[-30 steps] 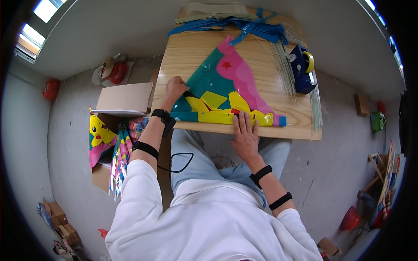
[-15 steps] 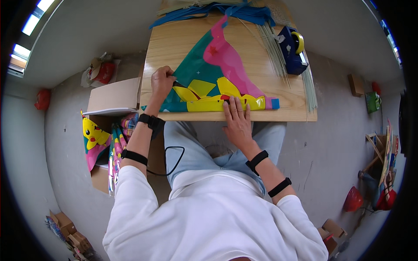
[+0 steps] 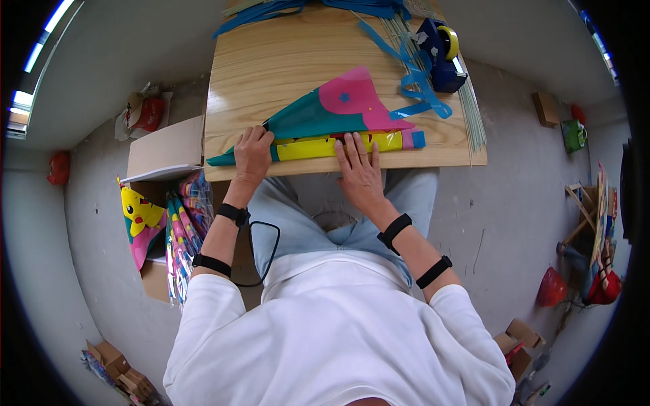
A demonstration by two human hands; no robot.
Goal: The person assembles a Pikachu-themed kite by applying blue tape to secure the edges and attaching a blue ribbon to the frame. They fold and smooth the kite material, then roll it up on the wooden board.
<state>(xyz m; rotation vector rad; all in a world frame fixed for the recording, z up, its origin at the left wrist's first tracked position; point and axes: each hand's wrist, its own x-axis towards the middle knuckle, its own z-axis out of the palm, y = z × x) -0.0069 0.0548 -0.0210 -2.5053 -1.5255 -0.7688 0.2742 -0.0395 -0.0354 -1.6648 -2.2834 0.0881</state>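
Observation:
A thin, shiny kite (image 3: 308, 115) lies across the near part of the wooden table, printed in green, pink and yellow. Part of it is folded over, and a long yellow band runs along the near edge. My left hand (image 3: 254, 152) is closed on the kite near its left, green end, fingers bent over the fold. With fingers stretched flat, my right hand (image 3: 360, 169) presses on the yellow band near the right end. A blue ribbon tail (image 3: 414, 78) curls on the table to the right of the kite's pink part.
A blue tape dispenser (image 3: 441, 61) stands at the table's (image 3: 271, 54) far right, beside thin pale sticks (image 3: 474, 118). Blue strips (image 3: 264, 15) lie along the far edge. Left of the table, an open carton (image 3: 166, 145) holds rolled, colourful kites (image 3: 183, 233).
The kite's far part has folded down toward me, and its blue ribbon has swung onto the table at right. My left hand has come nearer, while my right hand stays on the band.

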